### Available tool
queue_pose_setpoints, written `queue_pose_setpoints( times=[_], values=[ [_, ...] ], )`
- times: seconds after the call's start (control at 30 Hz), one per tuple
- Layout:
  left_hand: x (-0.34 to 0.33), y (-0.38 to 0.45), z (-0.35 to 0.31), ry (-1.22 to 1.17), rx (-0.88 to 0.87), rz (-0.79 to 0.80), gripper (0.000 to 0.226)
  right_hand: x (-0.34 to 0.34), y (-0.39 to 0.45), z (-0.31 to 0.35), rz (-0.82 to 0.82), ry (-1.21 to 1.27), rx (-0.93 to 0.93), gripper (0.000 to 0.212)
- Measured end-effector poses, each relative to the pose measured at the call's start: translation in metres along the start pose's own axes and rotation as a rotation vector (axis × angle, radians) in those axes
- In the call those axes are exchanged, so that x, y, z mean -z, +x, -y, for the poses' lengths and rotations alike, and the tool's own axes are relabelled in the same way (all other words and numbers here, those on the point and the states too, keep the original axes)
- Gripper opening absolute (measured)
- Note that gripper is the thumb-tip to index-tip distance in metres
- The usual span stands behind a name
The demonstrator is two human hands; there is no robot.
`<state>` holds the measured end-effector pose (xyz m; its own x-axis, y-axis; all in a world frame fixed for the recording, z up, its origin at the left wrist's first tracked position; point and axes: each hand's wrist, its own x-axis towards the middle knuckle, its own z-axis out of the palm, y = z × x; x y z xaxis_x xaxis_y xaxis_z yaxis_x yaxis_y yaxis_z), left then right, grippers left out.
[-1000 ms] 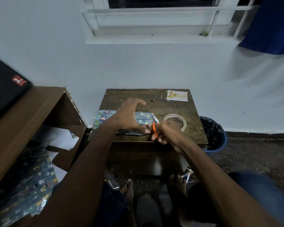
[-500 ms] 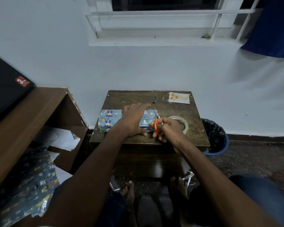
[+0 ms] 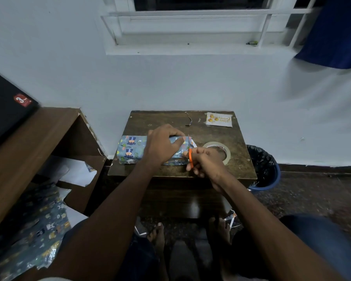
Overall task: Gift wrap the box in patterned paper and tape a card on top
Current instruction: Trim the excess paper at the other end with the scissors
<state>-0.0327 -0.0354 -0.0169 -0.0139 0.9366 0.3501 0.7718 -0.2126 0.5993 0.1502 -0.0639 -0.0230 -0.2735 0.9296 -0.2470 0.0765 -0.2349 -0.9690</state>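
A box wrapped in blue patterned paper lies on the small dark wooden table. My left hand rests on top of its right half, fingers curled over the far edge. My right hand grips orange-handled scissors, their blades pointing up at the box's right end, where loose paper sticks out. A roll of clear tape lies just behind my right hand. A white card with gold print sits at the table's far right corner.
A thin paper offcut lies near the table's back edge. A blue bin with a black liner stands right of the table. Spare patterned paper and white sheets fill the wooden shelf unit on the left. My feet are under the table.
My left hand came down from a raised arch onto the box and holds it flat. My right hand with the scissors stayed at the box's right end.
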Motion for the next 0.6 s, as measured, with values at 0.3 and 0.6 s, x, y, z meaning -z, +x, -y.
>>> queue_pose_setpoints(
  times=[0.3,0.6],
  values=[
    [-0.003,0.004,0.002,-0.065,-0.011,-0.055,0.009,-0.004,-0.002,0.000,-0.027,-0.033,0.012,0.026],
    [0.000,0.005,0.003,-0.050,-0.110,-0.098,0.011,0.000,-0.001,0.016,-0.003,-0.046,-0.008,0.035]
  ],
)
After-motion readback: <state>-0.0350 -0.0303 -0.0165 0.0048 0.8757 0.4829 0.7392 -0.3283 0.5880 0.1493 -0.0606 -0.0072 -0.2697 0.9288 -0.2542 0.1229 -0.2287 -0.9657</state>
